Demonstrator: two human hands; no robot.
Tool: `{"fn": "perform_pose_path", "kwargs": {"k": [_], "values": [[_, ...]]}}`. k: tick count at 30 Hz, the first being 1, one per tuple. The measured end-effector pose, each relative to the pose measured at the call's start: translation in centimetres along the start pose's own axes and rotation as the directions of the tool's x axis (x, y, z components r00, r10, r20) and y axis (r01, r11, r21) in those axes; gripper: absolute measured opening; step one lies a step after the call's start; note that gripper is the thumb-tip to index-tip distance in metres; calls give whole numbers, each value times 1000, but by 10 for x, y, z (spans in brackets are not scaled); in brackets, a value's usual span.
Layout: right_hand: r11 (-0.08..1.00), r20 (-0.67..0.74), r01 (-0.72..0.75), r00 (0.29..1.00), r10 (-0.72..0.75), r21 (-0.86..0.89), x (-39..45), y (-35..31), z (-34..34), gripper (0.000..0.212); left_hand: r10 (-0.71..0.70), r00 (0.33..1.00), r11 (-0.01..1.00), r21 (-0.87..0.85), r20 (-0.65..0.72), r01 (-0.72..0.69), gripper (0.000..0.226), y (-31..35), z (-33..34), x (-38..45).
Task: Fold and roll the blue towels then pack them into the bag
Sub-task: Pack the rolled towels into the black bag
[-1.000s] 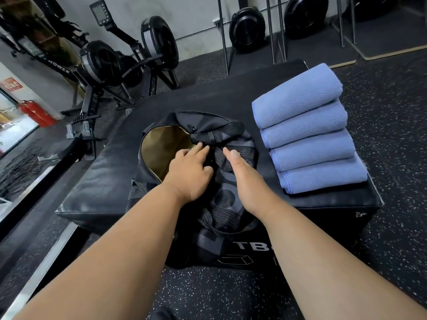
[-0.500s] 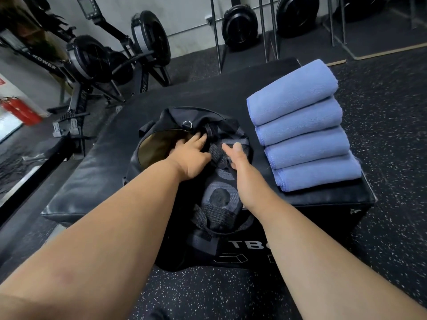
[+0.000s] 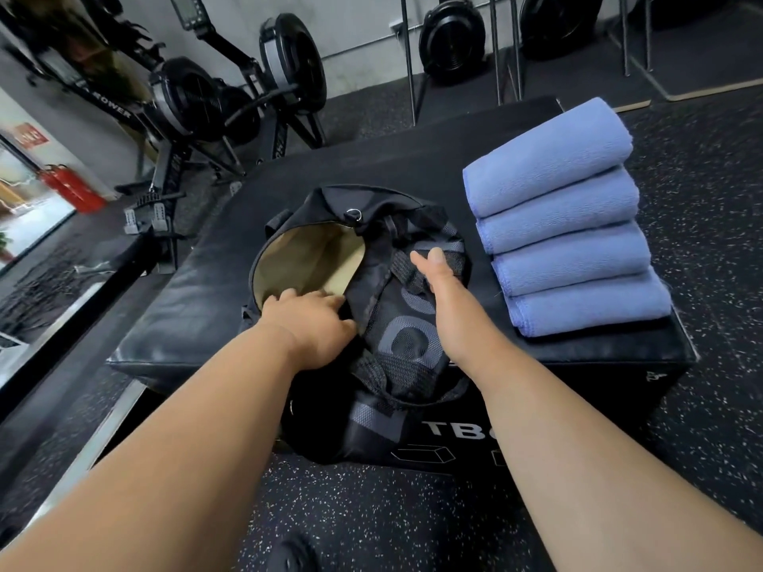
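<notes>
- The left hand is resting at the near edge of the bag's opening, its fingertips curling down over the dark rim and gripping it beside the tan lining.
- The right hand is lying on top of the bag with fingers straight and close together, pressing the mesh handles and holding nothing.
- The black bag is sitting on a black padded box, its mouth gaping toward the left and its near end hanging over the box's front edge.
- Four folded blue towels are lying in an overlapping row on the box, just right of the bag and apart from both hands.
- Rowing machines are standing behind the box on the speckled floor, and a red extinguisher is leaning at far left.
- White letters "TB" are showing on the box's front face, and "ROWER" on a machine rail.
</notes>
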State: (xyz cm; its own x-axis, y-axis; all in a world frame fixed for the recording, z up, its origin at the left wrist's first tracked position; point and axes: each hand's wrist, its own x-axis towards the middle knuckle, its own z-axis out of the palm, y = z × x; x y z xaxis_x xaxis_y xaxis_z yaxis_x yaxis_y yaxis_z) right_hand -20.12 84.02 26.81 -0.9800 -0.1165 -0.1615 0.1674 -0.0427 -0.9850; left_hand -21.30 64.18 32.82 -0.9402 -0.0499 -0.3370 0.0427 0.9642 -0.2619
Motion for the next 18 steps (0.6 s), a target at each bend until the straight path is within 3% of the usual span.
{"fn": "perform_pose_path", "kwargs": {"k": [6,9,13,18], "values": [[1000,36,-3,999,3,3,-9,-5,-1,85,-55,994,960,268,-91,77,55,-40,2,-25],[999,31,-8,999,9,-42,-11,-7,0,90,-90,992,940,322,-87,114,49,-60,4,-31],[999,63,20,998,-18,-31,-20,-11,-2,72,-101,990,931,341,-103,131,47,-79,5,-39],[994,46,108,993,-107,-7,-26,-13,-5,60,-63,987,977,195,-149,91,48,-66,-2,-44]]}}
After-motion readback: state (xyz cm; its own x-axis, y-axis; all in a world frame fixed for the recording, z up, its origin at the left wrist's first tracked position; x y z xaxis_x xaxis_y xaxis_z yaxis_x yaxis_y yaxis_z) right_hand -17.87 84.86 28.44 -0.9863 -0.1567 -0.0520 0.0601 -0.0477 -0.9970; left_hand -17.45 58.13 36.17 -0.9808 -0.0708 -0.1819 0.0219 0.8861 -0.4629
